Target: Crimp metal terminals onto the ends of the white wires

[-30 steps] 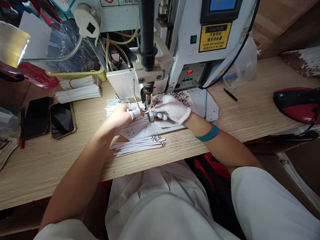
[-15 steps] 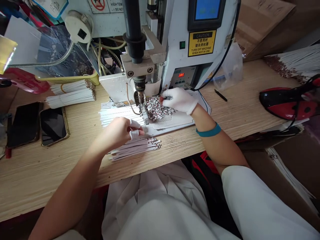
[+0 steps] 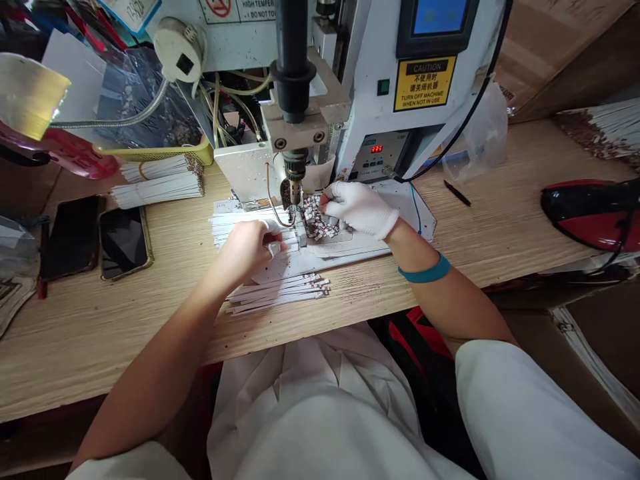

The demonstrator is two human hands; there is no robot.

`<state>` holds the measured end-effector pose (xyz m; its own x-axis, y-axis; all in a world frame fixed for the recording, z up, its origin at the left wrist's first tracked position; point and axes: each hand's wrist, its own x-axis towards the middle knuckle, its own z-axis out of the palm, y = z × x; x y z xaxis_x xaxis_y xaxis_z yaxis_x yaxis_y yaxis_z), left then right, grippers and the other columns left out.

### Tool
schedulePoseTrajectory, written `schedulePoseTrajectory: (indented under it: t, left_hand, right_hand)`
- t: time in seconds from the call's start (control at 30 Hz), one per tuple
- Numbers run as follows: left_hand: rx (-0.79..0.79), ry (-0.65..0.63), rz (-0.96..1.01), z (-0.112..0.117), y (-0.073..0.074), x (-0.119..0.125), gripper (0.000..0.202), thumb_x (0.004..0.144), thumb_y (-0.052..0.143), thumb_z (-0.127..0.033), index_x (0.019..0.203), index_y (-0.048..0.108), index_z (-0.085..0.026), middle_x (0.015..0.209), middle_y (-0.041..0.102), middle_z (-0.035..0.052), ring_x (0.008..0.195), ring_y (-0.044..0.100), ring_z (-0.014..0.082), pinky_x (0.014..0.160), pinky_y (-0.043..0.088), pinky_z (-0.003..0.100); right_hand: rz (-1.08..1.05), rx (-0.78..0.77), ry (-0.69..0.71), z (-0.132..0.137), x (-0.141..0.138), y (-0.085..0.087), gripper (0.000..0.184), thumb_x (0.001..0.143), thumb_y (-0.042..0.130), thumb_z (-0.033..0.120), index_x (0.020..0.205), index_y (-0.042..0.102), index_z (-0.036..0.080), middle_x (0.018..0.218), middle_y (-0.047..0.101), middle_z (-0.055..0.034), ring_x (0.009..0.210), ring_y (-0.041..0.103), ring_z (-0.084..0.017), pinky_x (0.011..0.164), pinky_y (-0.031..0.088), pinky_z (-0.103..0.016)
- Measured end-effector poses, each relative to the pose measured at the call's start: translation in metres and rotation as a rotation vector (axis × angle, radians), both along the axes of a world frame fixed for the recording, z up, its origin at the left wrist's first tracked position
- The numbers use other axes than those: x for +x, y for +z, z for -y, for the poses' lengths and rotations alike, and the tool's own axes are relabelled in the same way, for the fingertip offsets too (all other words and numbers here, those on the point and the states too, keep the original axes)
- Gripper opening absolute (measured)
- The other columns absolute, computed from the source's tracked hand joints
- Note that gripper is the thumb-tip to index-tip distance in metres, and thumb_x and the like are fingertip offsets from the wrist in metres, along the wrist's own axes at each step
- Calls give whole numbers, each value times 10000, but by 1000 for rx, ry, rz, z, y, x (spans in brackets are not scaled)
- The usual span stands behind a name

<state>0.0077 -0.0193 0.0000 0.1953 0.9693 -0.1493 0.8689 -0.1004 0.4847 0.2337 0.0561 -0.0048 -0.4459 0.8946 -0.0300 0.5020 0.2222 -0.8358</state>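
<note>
My left hand, with white cots on some fingertips, bends over a row of thin white strips beside the hot machine's nozzle. Its fingers are curled close together; what lies between them is too small to make out. My right hand, in a white glove, reaches into a heap of small white-and-dark pieces right of the nozzle. Thumb and fingers there are pinched together, their tips partly hidden by the heap. Nearer the table's edge lies a bundle of white strips with small end pieces.
The bench machine stands close behind my hands, its display lit red. Two phones lie at left, near bundled strips and a yellow basket. At right are a black pen-like stick and a red-and-black iron-like object.
My left hand has shifted up from beside the front bundle onto the strips near the nozzle. My right hand stays at the heap. The whole view has moved slightly.
</note>
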Motion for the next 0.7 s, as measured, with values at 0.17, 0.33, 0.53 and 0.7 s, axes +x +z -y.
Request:
schedulePoseTrajectory:
  t: [0.17, 0.33, 0.53, 0.7]
  left_hand:
    - [35, -46, 72, -2, 4, -3, 205, 730, 572, -297, 793, 707, -156, 729, 680, 52, 673, 574, 180, 624, 400, 249]
    - [-76, -11, 341, -6, 3, -15, 268, 754, 617, -395, 856, 699, -162, 719, 632, 17, 642, 518, 144, 598, 380, 235]
    - [-178, 169, 531, -10, 3, -15, 324, 684, 707, -436, 816, 694, -140, 630, 564, -4, 540, 434, 96, 511, 326, 215]
    - [-197, 204, 595, -11, 1, -11, 320, 660, 725, -432, 765, 688, -132, 585, 545, -12, 505, 413, 81, 489, 310, 210]
  right_hand:
    - [-306, -282, 46, 8, -8, 2, 64, 777, 632, 139, 820, 586, 145, 644, 561, -9, 479, 479, -84, 363, 361, -200]
    - [-511, -476, 160, 11, -18, -9, 121, 765, 624, 80, 870, 599, 135, 729, 593, -18, 510, 502, -66, 418, 413, -176]
    - [-588, -589, 195, 8, -22, -12, 181, 758, 611, 46, 886, 545, 155, 664, 538, 15, 469, 467, -63, 392, 366, -169]
    - [-545, -550, 210, 5, -24, -14, 139, 774, 612, 77, 858, 531, 152, 626, 500, 23, 455, 441, -63, 368, 344, -171]
